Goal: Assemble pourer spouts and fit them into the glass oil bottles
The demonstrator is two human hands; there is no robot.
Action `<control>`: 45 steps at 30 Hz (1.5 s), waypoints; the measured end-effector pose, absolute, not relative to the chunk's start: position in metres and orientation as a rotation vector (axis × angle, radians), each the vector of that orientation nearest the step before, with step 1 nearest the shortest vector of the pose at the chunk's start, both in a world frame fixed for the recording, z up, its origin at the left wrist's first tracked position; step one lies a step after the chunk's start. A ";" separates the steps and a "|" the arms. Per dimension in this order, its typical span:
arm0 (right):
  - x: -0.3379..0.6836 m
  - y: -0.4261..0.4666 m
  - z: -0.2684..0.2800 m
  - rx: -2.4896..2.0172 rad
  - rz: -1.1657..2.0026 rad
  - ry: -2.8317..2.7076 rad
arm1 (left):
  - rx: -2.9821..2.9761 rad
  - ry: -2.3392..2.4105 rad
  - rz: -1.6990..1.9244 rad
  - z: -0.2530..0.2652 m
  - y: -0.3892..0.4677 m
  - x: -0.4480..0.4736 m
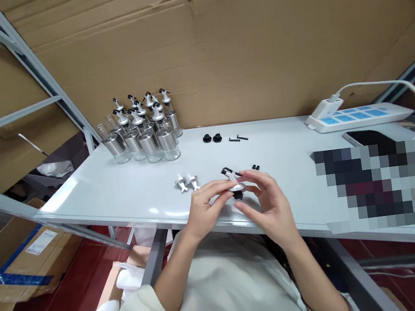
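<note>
A bottle pour spout (237, 187), silver-white with a black flip cap and a black ribbed stopper below, is held upright just above the table's front part. My left hand (209, 204) pinches its metal collar between thumb and fingers. Curled around the other side, my right hand (270, 203) has its fingertips at the spout's top and its thumb by the stopper. Two bare spout pieces (186, 182) lie left of my hands. Small black caps (256, 167) sit behind my right hand. Farther back are two black stoppers (212, 138) and two thin black levers (238, 138).
Several glass bottles with steel sleeves (149, 142) stand at the back left, most with pour spouts fitted. A power strip (361, 116) with a plugged-in charger (326, 109) lies back right, near a dark phone (380, 142). Cardboard (236, 51) walls the rear.
</note>
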State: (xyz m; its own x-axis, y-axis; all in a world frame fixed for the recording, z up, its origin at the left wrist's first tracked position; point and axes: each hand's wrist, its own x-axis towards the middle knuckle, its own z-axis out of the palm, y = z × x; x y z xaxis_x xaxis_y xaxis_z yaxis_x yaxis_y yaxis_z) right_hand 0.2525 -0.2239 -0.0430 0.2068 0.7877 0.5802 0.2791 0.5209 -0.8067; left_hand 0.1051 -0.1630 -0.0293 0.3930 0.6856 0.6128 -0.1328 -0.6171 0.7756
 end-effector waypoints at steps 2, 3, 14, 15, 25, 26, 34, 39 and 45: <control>0.253 -0.224 -0.043 -1.036 0.429 -1.389 | 1.786 0.537 1.311 -0.032 -0.162 0.106; 0.253 -0.223 -0.043 -1.047 0.416 -1.394 | 1.752 0.557 1.295 -0.033 -0.163 0.106; 0.249 -0.225 -0.049 -1.083 0.453 -1.211 | 1.744 0.455 1.339 -0.032 -0.164 0.106; 0.249 -0.225 -0.049 -1.082 0.458 -1.230 | 1.776 0.463 1.362 -0.031 -0.163 0.106; 0.251 -0.227 -0.043 -1.064 0.458 -1.199 | 1.993 0.389 1.541 -0.026 -0.167 0.108; 0.251 -0.227 -0.042 -1.065 0.447 -1.186 | 2.027 0.377 1.543 -0.026 -0.168 0.109; 0.252 -0.227 -0.045 -1.024 0.395 -1.164 | 2.392 0.320 1.378 0.003 -0.145 0.091; 0.252 -0.226 -0.051 -1.049 0.416 -1.124 | 1.829 0.999 2.119 0.065 -0.050 0.008; 0.253 -0.224 -0.056 -1.079 0.439 -1.172 | 1.439 1.790 1.940 0.071 0.057 -0.073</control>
State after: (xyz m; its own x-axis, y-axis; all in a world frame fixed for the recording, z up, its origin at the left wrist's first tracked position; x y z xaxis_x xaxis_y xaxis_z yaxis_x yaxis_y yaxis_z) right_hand 0.2526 -0.2243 -0.0563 0.3798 0.7653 0.5196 0.2361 0.4629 -0.8544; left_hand -0.0733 0.0570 0.0713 -0.5344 0.6546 0.5347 0.4804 -0.2853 0.8293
